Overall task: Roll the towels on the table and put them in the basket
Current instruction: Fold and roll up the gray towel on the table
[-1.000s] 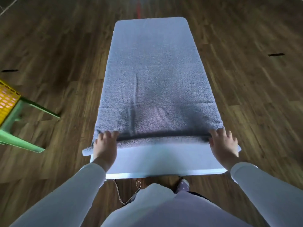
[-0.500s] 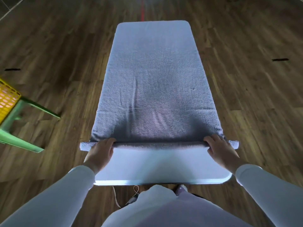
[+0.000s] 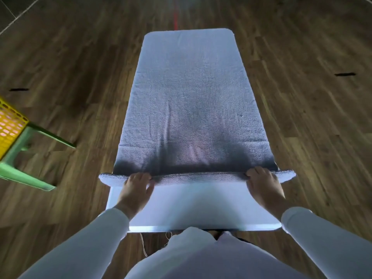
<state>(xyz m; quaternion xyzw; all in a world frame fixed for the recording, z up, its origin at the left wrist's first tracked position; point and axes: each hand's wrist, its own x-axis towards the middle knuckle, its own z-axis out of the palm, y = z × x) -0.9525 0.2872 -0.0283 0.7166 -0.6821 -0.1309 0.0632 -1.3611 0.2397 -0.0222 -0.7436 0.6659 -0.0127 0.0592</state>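
**Dark wooden plank floor, long white worktop**

Head view. The worktop runs from 6 o'clock away toward 12 o'clock. A grey terry towel lies flat along it and covers everything but a bare strip at the near end. The towel's near edge is turned over into a thin roll lying straight across the worktop, with both ends poking out past the long sides.

The left hand sits on that roll at about 7 o'clock, fingers curled over its top, grasping it. The right hand grasps the roll the same way at about 5 o'clock. Both wrists come out of pale long sleeves.

At 9 o'clock, cut by the frame edge and well apart from the worktop, a yellow perforated plastic basket sits on a light green plastic stool.

A thin red line crosses the floor at 12 o'clock, just beyond the far end of the worktop. Short black tape marks lie on the floor at 2 o'clock and at 10 o'clock. A pale cord hangs below the worktop's near edge at 6 o'clock.
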